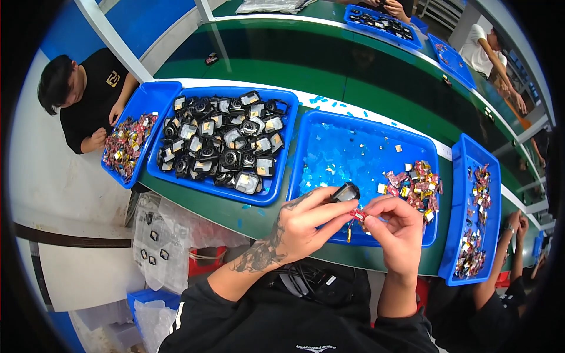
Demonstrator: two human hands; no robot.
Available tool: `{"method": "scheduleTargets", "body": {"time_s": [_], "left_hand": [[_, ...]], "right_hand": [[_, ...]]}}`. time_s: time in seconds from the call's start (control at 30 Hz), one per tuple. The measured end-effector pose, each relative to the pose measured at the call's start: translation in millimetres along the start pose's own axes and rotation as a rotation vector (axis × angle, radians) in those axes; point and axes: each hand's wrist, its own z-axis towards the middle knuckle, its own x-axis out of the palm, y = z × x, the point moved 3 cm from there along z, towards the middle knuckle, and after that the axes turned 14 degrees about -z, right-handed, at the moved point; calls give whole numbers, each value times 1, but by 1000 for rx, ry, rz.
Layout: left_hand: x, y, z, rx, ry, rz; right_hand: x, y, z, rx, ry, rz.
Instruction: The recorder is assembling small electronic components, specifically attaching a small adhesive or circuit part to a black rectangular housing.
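Observation:
My left hand (309, 220) is closed around a small black plastic housing (346, 193) with a clear window, held between thumb and fingers over the near edge of a blue tray. My right hand (395, 232) pinches a small red circuit board (358, 215) just below the housing. The left fingertips come close to the board; whether they touch it I cannot tell. A thin yellow strip (349, 231) hangs under the board. Behind my hands, the blue tray (432, 176) contains scattered blue film pieces (329, 153) and a pile of red boards (419, 187) at its right.
Left of centre, a blue tray (292, 117) is heaped with black housings (229, 138). Narrower trays of red boards stand at far left (168, 89) and right (453, 259). A co-worker (88, 106) sits at the left; others work at the right and far side. Plastic bags (159, 241) lie below.

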Motion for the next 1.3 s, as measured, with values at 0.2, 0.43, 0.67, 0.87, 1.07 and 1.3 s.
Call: {"method": "scheduleTargets", "body": {"time_s": [0.2, 0.43, 0.67, 0.87, 1.07, 1.3], "left_hand": [[2, -3, -5, 63, -18, 121], [14, 8, -11, -407, -86, -402], [16, 18, -19, -446, -128, -666], [14, 15, -16, -463, -121, -690], [12, 9, -10, -498, -183, -735], [17, 17, -16, -539, -232, -795]], "right_hand": [[-8, -8, 5, -3, 87, 51], [7, 9, -5, 23, -68, -185], [14, -2, 1, -110, -223, -331], [12, 5, 7, -141, -195, -567], [16, 14, 14, -151, -177, -719], [22, 2, 10, -102, -214, -531]]}}
